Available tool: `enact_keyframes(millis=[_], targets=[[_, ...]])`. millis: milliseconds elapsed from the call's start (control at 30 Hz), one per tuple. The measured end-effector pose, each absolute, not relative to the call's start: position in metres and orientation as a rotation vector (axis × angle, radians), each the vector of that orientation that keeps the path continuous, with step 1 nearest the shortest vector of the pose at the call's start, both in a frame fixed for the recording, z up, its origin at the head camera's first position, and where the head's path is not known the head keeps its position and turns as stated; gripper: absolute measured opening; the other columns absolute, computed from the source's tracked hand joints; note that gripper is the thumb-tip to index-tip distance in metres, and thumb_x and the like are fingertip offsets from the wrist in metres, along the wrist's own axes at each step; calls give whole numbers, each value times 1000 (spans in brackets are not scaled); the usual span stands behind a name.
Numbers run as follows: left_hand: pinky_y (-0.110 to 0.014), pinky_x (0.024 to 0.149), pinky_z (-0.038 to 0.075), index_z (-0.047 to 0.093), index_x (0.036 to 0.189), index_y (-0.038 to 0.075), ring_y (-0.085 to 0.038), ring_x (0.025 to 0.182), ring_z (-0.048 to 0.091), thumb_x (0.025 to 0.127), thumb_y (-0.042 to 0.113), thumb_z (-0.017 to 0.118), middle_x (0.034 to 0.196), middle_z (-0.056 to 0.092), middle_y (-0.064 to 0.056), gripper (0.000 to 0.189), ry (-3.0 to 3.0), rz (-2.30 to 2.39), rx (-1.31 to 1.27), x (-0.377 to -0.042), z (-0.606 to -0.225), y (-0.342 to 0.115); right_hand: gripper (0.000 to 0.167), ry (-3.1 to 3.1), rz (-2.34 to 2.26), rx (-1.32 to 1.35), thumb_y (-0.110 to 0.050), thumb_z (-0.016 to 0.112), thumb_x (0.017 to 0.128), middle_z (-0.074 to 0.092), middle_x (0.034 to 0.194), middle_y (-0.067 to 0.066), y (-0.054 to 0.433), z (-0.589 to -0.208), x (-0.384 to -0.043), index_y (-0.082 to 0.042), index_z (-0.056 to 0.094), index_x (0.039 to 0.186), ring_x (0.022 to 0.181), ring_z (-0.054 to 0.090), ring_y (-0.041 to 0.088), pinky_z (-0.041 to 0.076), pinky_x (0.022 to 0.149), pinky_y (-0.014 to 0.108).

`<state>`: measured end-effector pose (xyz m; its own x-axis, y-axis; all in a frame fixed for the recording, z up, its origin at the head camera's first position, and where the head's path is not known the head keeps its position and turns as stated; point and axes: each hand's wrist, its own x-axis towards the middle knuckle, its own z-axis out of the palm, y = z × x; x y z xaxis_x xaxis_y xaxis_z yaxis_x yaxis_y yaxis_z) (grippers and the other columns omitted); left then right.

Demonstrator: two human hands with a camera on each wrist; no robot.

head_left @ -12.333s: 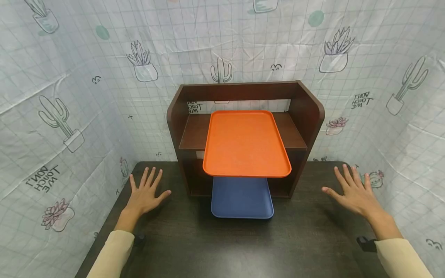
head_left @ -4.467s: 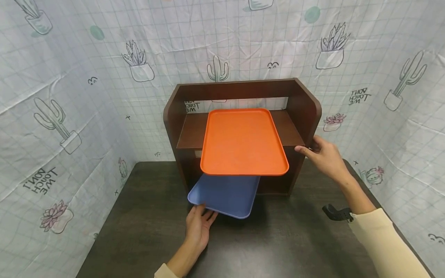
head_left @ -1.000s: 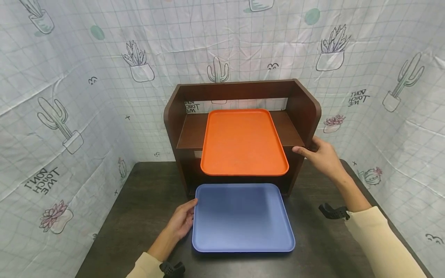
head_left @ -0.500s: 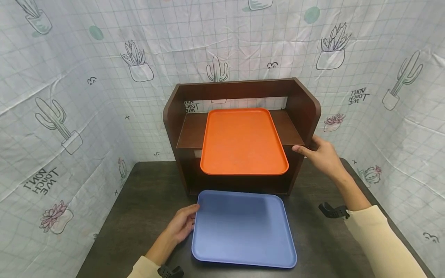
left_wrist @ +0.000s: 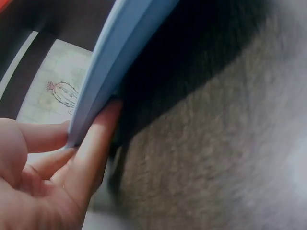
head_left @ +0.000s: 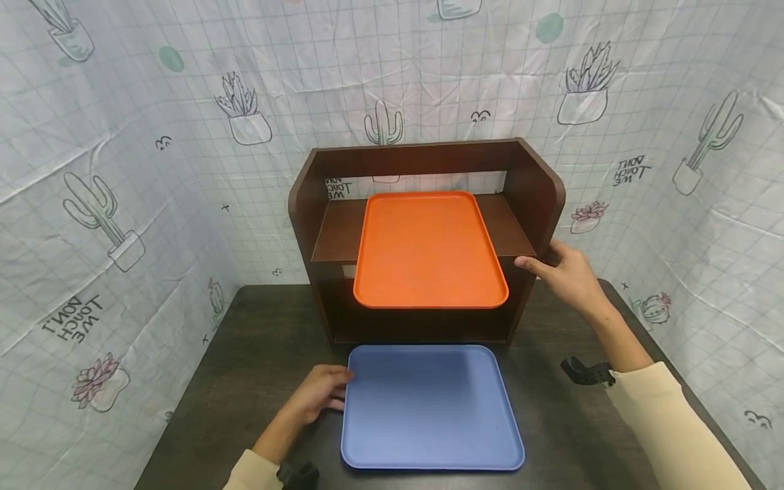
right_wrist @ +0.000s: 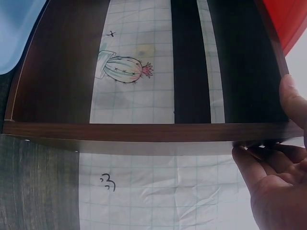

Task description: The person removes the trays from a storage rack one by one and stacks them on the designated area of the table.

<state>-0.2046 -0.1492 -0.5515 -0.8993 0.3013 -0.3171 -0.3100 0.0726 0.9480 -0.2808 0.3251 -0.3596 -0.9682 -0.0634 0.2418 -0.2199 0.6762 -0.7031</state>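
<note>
A blue tray (head_left: 431, 408) lies level in front of the shelf, close over the table. My left hand (head_left: 318, 393) pinches its left rim; in the left wrist view the thumb (left_wrist: 45, 136) is on one side of the tray edge (left_wrist: 108, 62) and the fingers (left_wrist: 93, 148) on the other. My right hand (head_left: 566, 275) grips the right side panel of the dark brown shelf (head_left: 422, 160), thumb at the front edge, other fingers behind the panel. In the right wrist view this panel edge (right_wrist: 153, 132) runs into the hand (right_wrist: 280, 187).
An orange tray (head_left: 431, 252) rests on the shelf's upper board and juts out at the front. Below it, the lower compartment (head_left: 422, 327) is open to the front. The dark table (head_left: 257, 340) is enclosed by a patterned cloth (head_left: 269, 204) at back and sides.
The blue tray, first partly inside the lower compartment, was swung left, drawn out and straightened before the shelf. Both hands began spread apart; the left took the tray, the right the side panel.
</note>
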Motion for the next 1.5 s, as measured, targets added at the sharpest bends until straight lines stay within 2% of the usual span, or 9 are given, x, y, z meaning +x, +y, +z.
enact_keyframes(millis=[200, 367, 600, 867, 1067, 1300, 1500], targets=[[-36, 60, 67, 72, 120, -10, -16, 66, 74, 102, 14, 69, 84, 74, -11, 30, 2314, 1655, 3, -206, -541, -144, 70, -2687, 1169, 231, -46, 74, 100, 66, 139, 30, 325, -361, -283, -1, 54, 150, 123, 67, 47, 46, 73, 7], [-34, 53, 64, 72, 109, -9, -12, 54, 68, 96, 8, 74, 73, 70, -8, 22, 2459, 1587, -3, -205, -538, -141, 71, -2697, 1170, 228, -47, 73, 100, 65, 141, 29, 324, -360, -285, -3, 53, 151, 125, 66, 47, 46, 74, 8], [-35, 53, 64, 66, 103, -8, -12, 52, 65, 93, 3, 75, 70, 69, -9, 17, 2432, 1605, -19, -202, -534, -140, 70, -2685, 1175, 249, -45, 73, 101, 65, 140, 30, 322, -359, -285, -1, 53, 151, 124, 66, 49, 45, 74, 6], [-34, 52, 64, 68, 104, -9, -13, 52, 68, 92, -1, 70, 72, 70, -9, 14, 2444, 1612, -27, -204, -533, -141, 69, -2680, 1196, 240, -45, 73, 101, 66, 139, 30, 322, -361, -283, 0, 53, 151, 122, 67, 47, 46, 74, 6], [-33, 56, 64, 72, 102, -5, -16, 60, 70, 91, -1, 65, 77, 73, -11, 14, 2532, 1642, -16, -210, -518, -141, 72, -2685, 1189, 231, -46, 73, 101, 65, 140, 31, 322, -362, -284, 0, 52, 152, 123, 66, 48, 45, 74, 6], [-39, 74, 68, 72, 114, -7, -32, 84, 79, 101, 4, 62, 95, 77, -19, 20, 2460, 1853, 28, -212, -489, -130, 73, -2689, 1202, 228, -47, 72, 101, 62, 145, 28, 323, -362, -283, -3, 49, 155, 129, 64, 47, 47, 79, 12], [-39, 86, 67, 70, 123, -7, -30, 95, 79, 102, 9, 64, 106, 79, -18, 27, 2350, 1978, 93, -208, -466, -116, 73, -2685, 1196, 226, -46, 72, 101, 62, 145, 29, 324, -363, -282, -3, 49, 156, 127, 64, 47, 45, 76, 9]])
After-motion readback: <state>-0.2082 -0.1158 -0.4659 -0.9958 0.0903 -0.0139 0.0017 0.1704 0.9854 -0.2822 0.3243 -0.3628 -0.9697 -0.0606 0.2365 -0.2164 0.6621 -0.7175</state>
